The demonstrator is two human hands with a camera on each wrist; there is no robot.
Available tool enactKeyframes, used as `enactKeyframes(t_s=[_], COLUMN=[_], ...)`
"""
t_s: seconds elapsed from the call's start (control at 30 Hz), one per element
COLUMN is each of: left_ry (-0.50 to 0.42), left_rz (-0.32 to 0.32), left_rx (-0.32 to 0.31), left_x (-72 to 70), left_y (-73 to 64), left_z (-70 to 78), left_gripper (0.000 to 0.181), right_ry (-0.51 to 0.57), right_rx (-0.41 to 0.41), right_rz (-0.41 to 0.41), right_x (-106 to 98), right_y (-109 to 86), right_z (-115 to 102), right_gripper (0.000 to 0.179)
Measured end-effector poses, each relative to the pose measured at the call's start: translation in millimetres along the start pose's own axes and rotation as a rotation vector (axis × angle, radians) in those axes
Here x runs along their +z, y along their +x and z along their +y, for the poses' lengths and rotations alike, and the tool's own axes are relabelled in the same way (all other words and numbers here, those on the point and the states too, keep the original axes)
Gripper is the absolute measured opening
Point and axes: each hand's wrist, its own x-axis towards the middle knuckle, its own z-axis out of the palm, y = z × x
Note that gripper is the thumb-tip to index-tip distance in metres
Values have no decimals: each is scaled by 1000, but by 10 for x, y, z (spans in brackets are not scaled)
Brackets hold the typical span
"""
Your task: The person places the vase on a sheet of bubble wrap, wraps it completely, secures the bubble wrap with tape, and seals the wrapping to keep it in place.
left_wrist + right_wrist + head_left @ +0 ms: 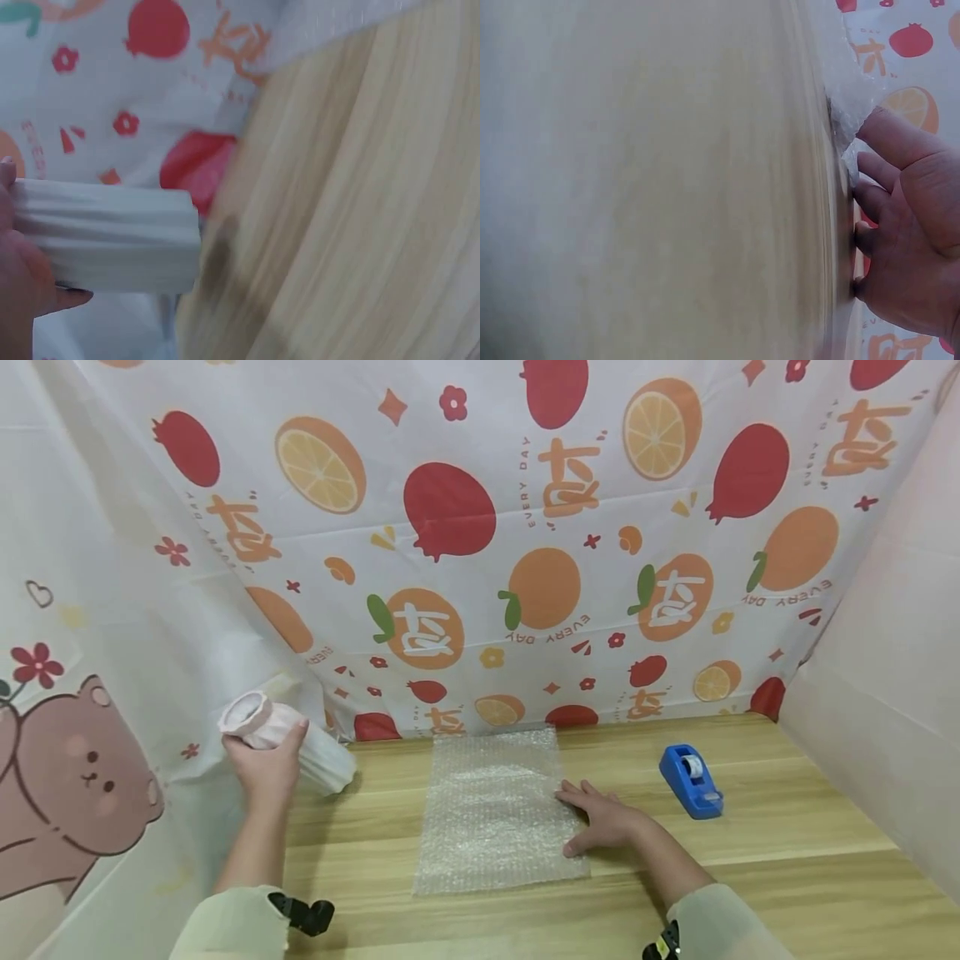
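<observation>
A white fluted vase with a scalloped mouth is gripped near its neck by my left hand. It leans, its mouth toward the upper left, and its ribbed side shows in the left wrist view. A sheet of clear bubble wrap lies flat on the wooden table. My right hand touches the sheet's right edge with spread fingers; in the right wrist view the thumb of this hand meets the bubble wrap.
To the right of the bubble wrap stands a blue tape dispenser with a roll of clear tape. A fruit-printed cloth hangs along the table's back edge. Pale cloths close off the left and right sides.
</observation>
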Motion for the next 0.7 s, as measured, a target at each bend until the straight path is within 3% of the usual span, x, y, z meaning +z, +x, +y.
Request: enactKeyframes(t_s=[0.2,0.3,0.4,0.7], left_ry=[-174,-283,-375,-529], left_rz=[-19,-49,-87,-210], left_rx=[-71,-108,-126,-235], left_x=[169,274,383,640], left_y=[-320,-496,-662,-1181], left_z=[170,186,187,172], left_gripper=[90,87,84,78], right_ry=[42,103,182,348], right_rx=[36,73,59,11], right_rz=[11,20,48,217], right_x=[-13,-21,-27,24], right_y=[-28,-44,-40,-14], right_z=[-1,8,11,-40], right_gripper=[85,80,76,64])
